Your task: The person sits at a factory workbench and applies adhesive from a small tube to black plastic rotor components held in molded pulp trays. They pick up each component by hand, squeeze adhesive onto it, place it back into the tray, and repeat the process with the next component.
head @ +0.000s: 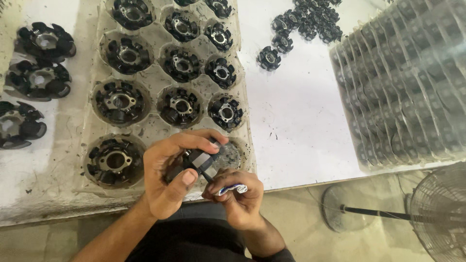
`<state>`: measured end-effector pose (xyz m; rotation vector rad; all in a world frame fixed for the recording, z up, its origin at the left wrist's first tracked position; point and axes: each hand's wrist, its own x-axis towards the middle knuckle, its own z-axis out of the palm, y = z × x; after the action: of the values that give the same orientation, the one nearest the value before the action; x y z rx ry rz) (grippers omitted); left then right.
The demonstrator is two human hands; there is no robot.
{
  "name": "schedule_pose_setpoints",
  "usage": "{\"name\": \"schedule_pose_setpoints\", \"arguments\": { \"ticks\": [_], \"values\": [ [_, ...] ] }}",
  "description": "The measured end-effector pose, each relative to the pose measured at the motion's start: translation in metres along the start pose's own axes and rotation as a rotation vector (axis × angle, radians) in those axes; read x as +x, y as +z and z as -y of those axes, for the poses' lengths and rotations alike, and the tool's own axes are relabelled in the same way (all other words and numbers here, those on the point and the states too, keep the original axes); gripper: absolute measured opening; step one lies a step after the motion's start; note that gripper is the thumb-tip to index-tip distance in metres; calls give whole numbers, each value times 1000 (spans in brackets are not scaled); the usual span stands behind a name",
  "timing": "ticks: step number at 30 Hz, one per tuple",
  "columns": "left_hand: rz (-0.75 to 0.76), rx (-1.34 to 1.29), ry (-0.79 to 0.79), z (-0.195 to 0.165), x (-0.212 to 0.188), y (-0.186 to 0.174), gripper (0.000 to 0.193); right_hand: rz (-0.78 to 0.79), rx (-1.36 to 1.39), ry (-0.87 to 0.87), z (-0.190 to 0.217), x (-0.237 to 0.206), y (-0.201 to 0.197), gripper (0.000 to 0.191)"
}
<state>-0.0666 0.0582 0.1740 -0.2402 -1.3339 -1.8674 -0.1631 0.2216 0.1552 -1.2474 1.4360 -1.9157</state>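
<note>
While the left hand (167, 177) has its grip closed around a black round part (196, 162) at lower centre, the right hand (238, 199) pinches a small white-blue piece (233, 188) against it. Eleven tray (155, 73) pockets look filled; one, lower right, seems empty.

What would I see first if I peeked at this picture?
First, the two hands low in the middle: the left hand grips a black round part, and the right hand pinches something small against it. Above them sits a clear moulded tray full of black toothed wheels, with a stack of trays at right.
</note>
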Motion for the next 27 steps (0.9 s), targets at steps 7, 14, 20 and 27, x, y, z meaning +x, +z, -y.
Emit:
{"name": "schedule_pose_setpoints", "arguments": {
  "ticks": [7, 14, 20, 27],
  "values": [
    [24, 21, 5, -2, -2, 2, 41, 25, -181, -119, 15, 6, 3, 13],
    [-37, -169, -76, -4, -8, 11, 45, -14, -265, -179, 23, 4, 7, 14],
    [-60, -230, -96, -3, -11, 12, 49, -10, -281, -212, 21, 3, 7, 17],
    [-134, -416, -83, 6, -11, 19, 46, 4, -313, -233, 23, 1, 6, 12]
  ]
}}
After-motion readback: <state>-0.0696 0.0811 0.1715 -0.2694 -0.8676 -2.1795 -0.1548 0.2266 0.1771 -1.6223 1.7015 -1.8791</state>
